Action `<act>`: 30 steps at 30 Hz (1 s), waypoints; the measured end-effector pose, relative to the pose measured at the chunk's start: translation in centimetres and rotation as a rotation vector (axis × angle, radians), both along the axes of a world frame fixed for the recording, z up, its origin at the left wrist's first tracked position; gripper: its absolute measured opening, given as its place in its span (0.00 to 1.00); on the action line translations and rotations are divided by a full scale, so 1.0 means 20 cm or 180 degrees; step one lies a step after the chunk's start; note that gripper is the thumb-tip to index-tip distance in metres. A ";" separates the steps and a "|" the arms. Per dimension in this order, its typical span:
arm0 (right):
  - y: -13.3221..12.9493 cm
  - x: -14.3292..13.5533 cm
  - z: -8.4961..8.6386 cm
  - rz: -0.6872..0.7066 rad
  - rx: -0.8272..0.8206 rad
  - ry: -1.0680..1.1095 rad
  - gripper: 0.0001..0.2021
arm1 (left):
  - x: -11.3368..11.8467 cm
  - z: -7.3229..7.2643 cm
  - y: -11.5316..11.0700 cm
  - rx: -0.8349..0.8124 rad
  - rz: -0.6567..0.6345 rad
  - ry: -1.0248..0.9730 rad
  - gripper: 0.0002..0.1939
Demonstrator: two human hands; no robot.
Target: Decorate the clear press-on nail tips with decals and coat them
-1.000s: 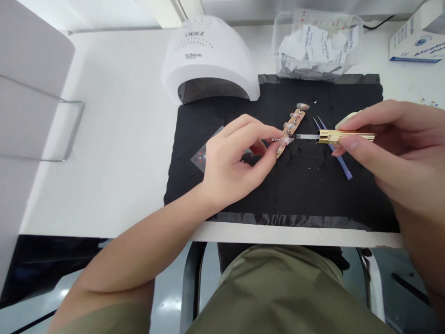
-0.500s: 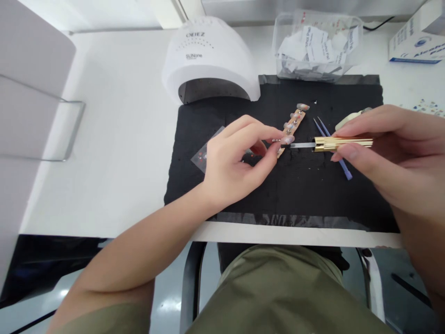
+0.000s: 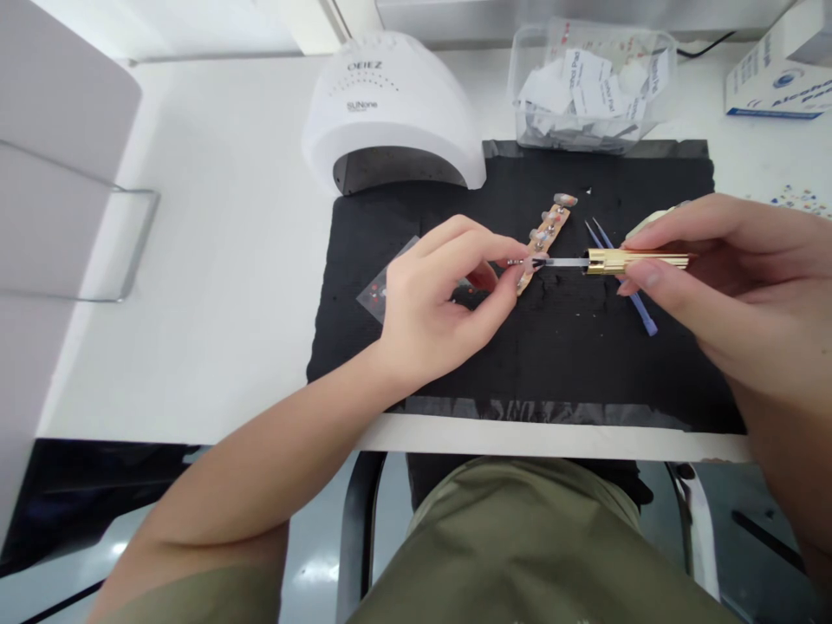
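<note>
Between thumb and forefinger, my left hand (image 3: 448, 299) pinches the small metal stand of a false nail (image 3: 536, 260). My right hand (image 3: 734, 277) is closed around the gold handle of a nail polish brush (image 3: 637, 261), which points left. The dark bristles lie over the false nail and appear to touch it. Behind my left fingertips, a wooden strip (image 3: 538, 244) carries several more decorated false nails on little stands. Below the brush handle, purple tweezers (image 3: 640, 308) lie partly covered. A pale rounded object (image 3: 650, 224) shows behind my right fingers; its kind is unclear.
A white nail lamp (image 3: 393, 113) stands at the back left of the black mat (image 3: 533, 364). Behind the mat sits a clear tub (image 3: 529, 130) of alcohol pad packets, with an alcohol pad box (image 3: 780, 82) farther right. A clear decorated sheet (image 3: 372, 290) lies beside my left hand.
The brush has moved slightly up and left, from the false nail's lower edge onto its upper face. My right hand shifted with it; my left hand has stayed put.
</note>
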State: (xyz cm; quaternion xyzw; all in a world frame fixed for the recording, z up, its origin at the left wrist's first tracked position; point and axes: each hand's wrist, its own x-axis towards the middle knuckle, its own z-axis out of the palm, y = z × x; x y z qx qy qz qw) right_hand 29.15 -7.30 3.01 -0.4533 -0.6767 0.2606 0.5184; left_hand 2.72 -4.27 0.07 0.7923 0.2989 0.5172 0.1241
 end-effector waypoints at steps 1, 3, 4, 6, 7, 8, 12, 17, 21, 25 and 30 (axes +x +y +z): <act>0.00 0.00 0.00 -0.0024 -0.0014 -0.0004 0.12 | 0.00 0.00 0.00 -0.0003 0.0015 0.0006 0.05; 0.00 0.01 0.00 -0.0082 -0.0049 -0.0008 0.11 | 0.00 0.00 0.00 -0.0091 0.0080 0.0050 0.07; 0.00 0.01 0.00 -0.0104 -0.0057 -0.0008 0.11 | 0.00 0.00 -0.01 -0.0119 0.0103 0.0056 0.07; 0.00 0.00 0.00 -0.0156 -0.0065 -0.0003 0.11 | 0.00 0.00 -0.01 -0.0114 0.0103 0.0020 0.06; 0.00 0.00 0.00 -0.0198 -0.0086 -0.0012 0.11 | 0.01 0.00 -0.01 -0.0105 0.0092 -0.0003 0.05; 0.00 0.00 0.00 -0.0244 -0.0113 -0.0035 0.10 | 0.01 0.00 -0.01 -0.0099 0.0081 -0.0014 0.04; 0.00 0.00 0.00 -0.0360 -0.0124 -0.0036 0.08 | 0.01 -0.01 0.00 -0.0054 0.0035 -0.0034 0.03; 0.00 0.02 -0.01 -0.0091 0.0112 0.0220 0.08 | 0.01 -0.01 0.01 0.0023 -0.0037 -0.0075 0.02; 0.00 0.03 0.00 0.0184 0.0248 0.0055 0.11 | 0.00 0.00 0.00 -0.0007 -0.0035 -0.0007 0.01; -0.01 0.02 0.01 0.0322 0.0049 0.0000 0.16 | -0.01 0.00 -0.01 -0.0140 0.0036 0.0078 0.07; -0.01 0.00 0.01 0.0302 0.0053 -0.0067 0.15 | -0.01 0.00 0.00 -0.0113 0.0018 0.0066 0.08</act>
